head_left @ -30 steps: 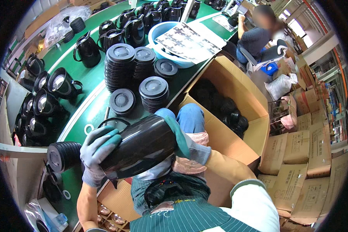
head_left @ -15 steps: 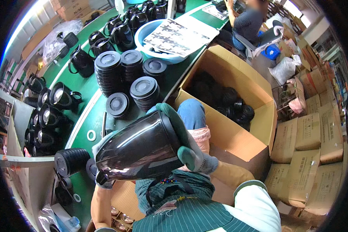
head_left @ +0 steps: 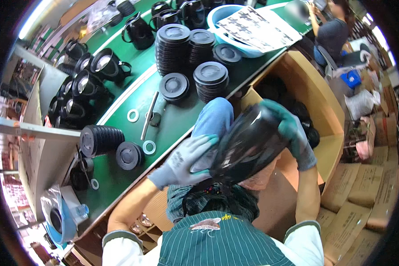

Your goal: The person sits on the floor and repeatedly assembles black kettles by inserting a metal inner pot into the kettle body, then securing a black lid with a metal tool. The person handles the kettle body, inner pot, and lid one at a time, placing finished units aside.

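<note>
Black jug (head_left: 248, 148): one | left hand (head_left: 184, 162), right hand (head_left: 290, 133): both gripping it

Factory assembly line: green conveyor bench (head_left: 173, 119), stacked black lids (head_left: 173, 46), kettle bodies (head_left: 86, 86), cardboard cartons (head_left: 363, 195).

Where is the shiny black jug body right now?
In the head view, the black jug body is centre-right, held between the left hand and right hand.
</note>
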### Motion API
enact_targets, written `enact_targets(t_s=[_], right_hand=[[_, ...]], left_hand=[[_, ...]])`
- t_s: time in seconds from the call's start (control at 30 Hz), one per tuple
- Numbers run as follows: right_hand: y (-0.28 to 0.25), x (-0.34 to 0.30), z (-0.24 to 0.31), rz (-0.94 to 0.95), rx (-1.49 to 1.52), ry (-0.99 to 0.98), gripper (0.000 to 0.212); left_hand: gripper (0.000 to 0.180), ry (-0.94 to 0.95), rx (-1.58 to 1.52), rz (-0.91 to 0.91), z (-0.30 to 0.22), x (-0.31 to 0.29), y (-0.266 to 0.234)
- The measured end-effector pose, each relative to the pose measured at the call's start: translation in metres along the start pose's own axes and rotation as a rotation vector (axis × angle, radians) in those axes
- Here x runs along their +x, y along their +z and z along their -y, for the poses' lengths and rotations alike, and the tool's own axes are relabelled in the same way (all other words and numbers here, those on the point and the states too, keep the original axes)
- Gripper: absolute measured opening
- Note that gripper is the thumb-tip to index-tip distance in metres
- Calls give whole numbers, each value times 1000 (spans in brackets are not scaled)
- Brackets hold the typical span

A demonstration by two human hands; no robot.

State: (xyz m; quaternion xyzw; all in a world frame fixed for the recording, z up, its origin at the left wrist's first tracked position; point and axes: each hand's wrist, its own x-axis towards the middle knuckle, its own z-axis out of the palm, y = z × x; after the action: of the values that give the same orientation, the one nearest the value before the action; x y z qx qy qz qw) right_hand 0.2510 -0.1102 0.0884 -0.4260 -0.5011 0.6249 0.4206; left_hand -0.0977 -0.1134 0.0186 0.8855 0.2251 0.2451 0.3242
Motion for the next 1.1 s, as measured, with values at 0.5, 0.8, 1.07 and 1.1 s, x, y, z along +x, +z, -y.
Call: enact_targets(t_s=[0.5, 0.8, 1.07, 1.1], right_hand=[[87, -23, -153, -438, -24, -127, 95], [94, -16, -134, -327, 569, -34, 81], [38, 48, -162, -78, 465, -155, 57], [36, 47, -166, -31, 491, -230, 54]], left_hand=[[47, -982, 116, -531, 105, -39, -50], [81, -343, 164, 442, -31, 79, -40], [68, -422, 358, 303, -59, 77, -10], [58, -441, 393, 265, -62, 77, -3]])
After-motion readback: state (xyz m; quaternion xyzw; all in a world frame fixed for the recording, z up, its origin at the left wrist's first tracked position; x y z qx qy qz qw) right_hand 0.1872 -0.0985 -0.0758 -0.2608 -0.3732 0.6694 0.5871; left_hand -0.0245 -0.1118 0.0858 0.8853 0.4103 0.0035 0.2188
